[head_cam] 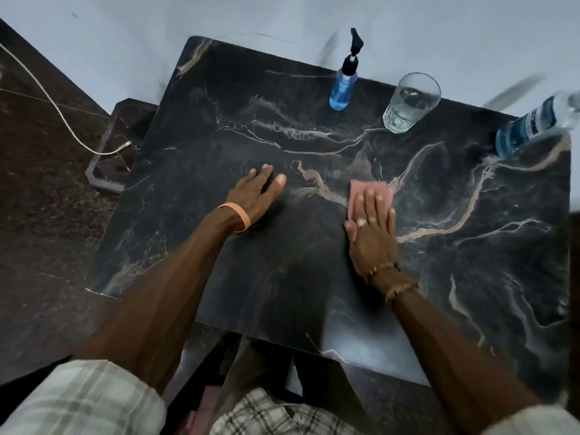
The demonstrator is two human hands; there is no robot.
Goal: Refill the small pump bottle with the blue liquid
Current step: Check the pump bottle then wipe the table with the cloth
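The small pump bottle (343, 84), clear with blue liquid and a black pump, stands upright at the table's far edge. At the far right a large clear bottle (533, 127) with a blue label and a little blue liquid in its base stands partly cut off by the frame. My left hand (255, 196) lies flat on the dark marble table (314, 277), fingers apart, holding nothing. My right hand (372, 227) presses flat on a pink cloth (372, 191) in the middle of the table. Both hands are well short of the bottles.
A clear drinking glass (411, 102) stands between the two bottles at the far edge. A white wall runs behind the table. To the left, a white cable (53, 102) crosses the dark floor beside a lower dark stand (116, 146).
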